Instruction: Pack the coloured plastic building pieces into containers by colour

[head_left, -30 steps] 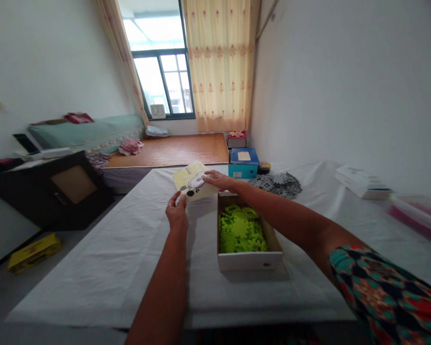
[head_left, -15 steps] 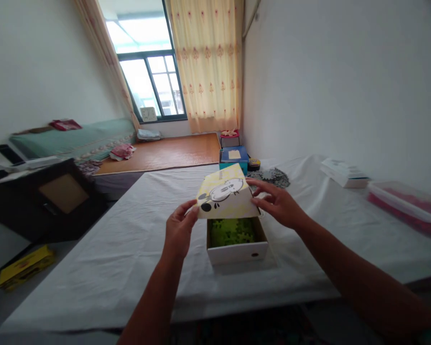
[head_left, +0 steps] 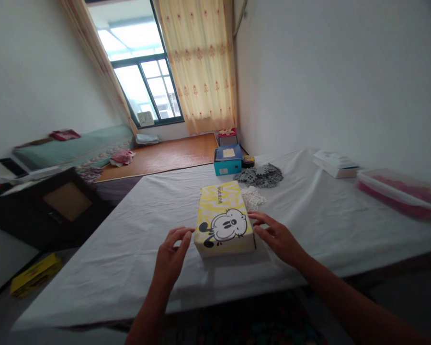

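A cardboard box with a yellow-and-white lid [head_left: 221,220] sits on the white cloth before me. The lid carries a cartoon dog face and the word BOBDOG, and it covers the whole top, hiding the inside. At the box's left side is my left hand [head_left: 173,249], with thumb and fingers stretched toward the edge and fingertips at or just touching it. My right hand [head_left: 276,237] is at the opposite side, fingers apart and slightly bent, the tips close against the lid's edge. Neither hand is wrapped round anything.
Behind the box lie white interlocking pieces [head_left: 253,197] and a pile of grey ones [head_left: 262,175]. A blue box [head_left: 228,160] stands farther back beside a small dark round tin [head_left: 248,161]. To the right are a white box [head_left: 335,164] and a clear container with pink contents [head_left: 398,194].
The lid, held tilted above the open box of green pieces half a second ago, has come down over it. Both hands have lowered with it and loosened.
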{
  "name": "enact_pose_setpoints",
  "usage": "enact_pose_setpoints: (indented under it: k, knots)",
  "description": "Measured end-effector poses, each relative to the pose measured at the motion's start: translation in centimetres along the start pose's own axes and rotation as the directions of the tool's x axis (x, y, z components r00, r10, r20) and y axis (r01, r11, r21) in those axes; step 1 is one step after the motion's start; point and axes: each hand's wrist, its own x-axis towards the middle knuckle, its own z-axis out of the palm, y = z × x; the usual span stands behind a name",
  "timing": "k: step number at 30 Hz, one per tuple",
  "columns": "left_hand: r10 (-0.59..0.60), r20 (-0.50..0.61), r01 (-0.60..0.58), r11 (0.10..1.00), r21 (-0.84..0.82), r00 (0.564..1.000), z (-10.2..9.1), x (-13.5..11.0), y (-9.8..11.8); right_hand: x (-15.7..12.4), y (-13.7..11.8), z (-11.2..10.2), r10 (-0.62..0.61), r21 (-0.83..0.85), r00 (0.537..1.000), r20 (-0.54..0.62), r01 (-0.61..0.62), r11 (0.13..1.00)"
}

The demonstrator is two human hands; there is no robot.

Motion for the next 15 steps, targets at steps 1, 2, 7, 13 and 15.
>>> enact_pose_setpoints:
  k: [1,2,7,13,15]
  knots:
    - [-0.037,0.017,0.038,0.999,-0.01,0.999,0.2,0.4,-0.2,0.0,0.4,0.2,0.036,0.003,0.999,-0.035,-0.036,0.999]
    - [-0.088,0.038,0.089,0.995,-0.037,0.995,0.5,0.8,-0.4,0.1,0.8,0.4,0.078,0.014,0.995,-0.067,-0.077,0.997]
    - [-0.314,0.184,0.337,0.935,-0.113,0.932,2.4,1.7,0.2,0.3,1.6,2.0,0.168,0.094,0.985,0.05,-0.172,0.981]
    - [-0.319,0.221,0.349,0.93,-0.114,0.922,2.9,1.1,1.1,0.4,0.1,2.9,0.123,0.179,0.992,0.001,-0.121,0.976]
    - [-0.257,0.195,0.285,0.949,-0.132,0.947,3.3,1.1,1.1,0.5,-0.5,2.6,0.161,0.248,0.987,-0.015,-0.152,0.957]
